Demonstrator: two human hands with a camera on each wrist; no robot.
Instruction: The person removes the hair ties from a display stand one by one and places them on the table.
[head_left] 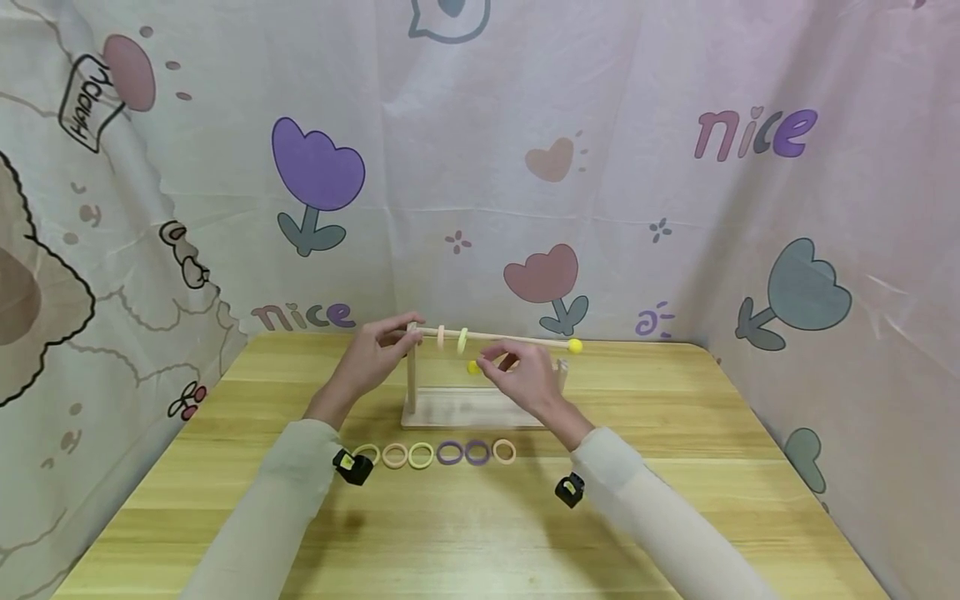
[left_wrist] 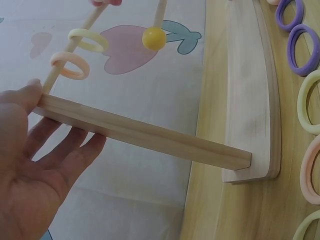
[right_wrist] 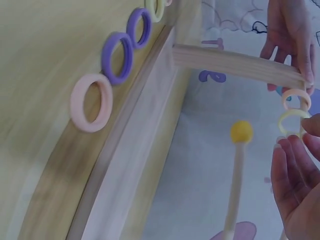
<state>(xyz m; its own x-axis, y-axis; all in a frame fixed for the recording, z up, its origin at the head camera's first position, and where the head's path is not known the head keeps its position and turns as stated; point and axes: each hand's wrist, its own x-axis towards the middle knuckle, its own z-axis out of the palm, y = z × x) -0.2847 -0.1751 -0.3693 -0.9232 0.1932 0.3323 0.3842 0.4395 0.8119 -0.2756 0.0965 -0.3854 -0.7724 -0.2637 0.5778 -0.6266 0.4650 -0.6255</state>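
Note:
A wooden stand [head_left: 450, 408] has two upright posts. My left hand [head_left: 373, 357] grips the top of its left post [left_wrist: 145, 132], thumb above and fingers beneath in the left wrist view. From there a wooden rod [head_left: 517, 337] runs right to a yellow ball end [head_left: 575, 345]. A peach ring [left_wrist: 70, 65] and a pale yellow ring [left_wrist: 89, 40] hang on this rod. Close to the yellow ring is my right hand [head_left: 525, 377], its thumb and fingertips slightly apart beside the rod. Another rod [right_wrist: 234, 190] with a yellow ball [right_wrist: 241, 131] points left below.
Several rings lie in a row on the wooden table [head_left: 435, 533] before the stand: yellow and pink at left, two purple ones [head_left: 450, 452], and a peach one [head_left: 504, 452] at right. A printed curtain [head_left: 450, 125] hangs behind and along the sides.

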